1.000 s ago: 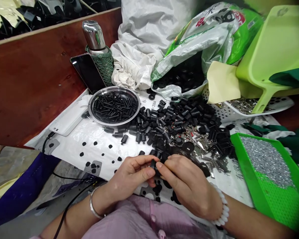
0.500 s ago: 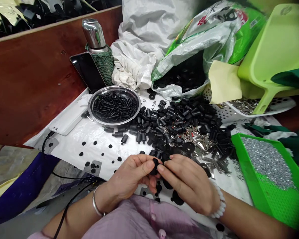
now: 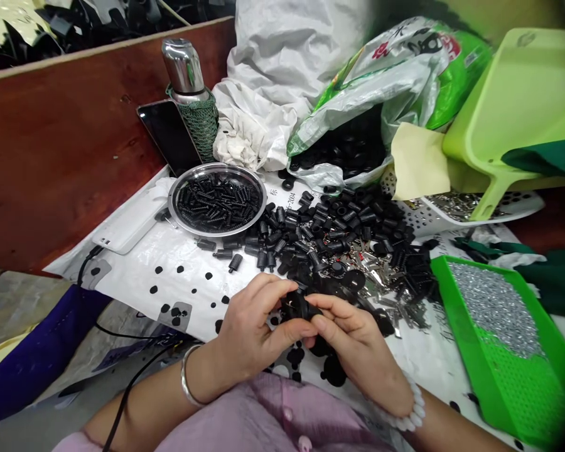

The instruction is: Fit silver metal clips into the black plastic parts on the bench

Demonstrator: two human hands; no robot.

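Note:
Between both hands, in front of my body, is a small black plastic part [image 3: 299,306] with a rounded, disc-like section. My left hand [image 3: 258,326] grips it from the left between thumb and fingers. From the right, my right hand [image 3: 353,339] pinches its other end with thumb and forefinger. The fingers cover some of it, so its exact kind is unclear. Just beyond the hands lies a pile of black ribbed plastic sleeves [image 3: 343,216], mixed with flat metal pieces [image 3: 370,267] and black discs.
A steel bowl [image 3: 216,233] of black springs or screws stands left of the pile. At right sits a green tray [image 3: 475,358] with small silvery parts. Behind are an open bag [image 3: 339,125] of black rings, a phone [image 3: 169,138], a flask [image 3: 183,69] and a lime dustpan [image 3: 522,107].
My left hand has turned and opened wider around the black part, its thumb now along the near side. My right hand has shifted slightly, with its fingers now at the part's right end.

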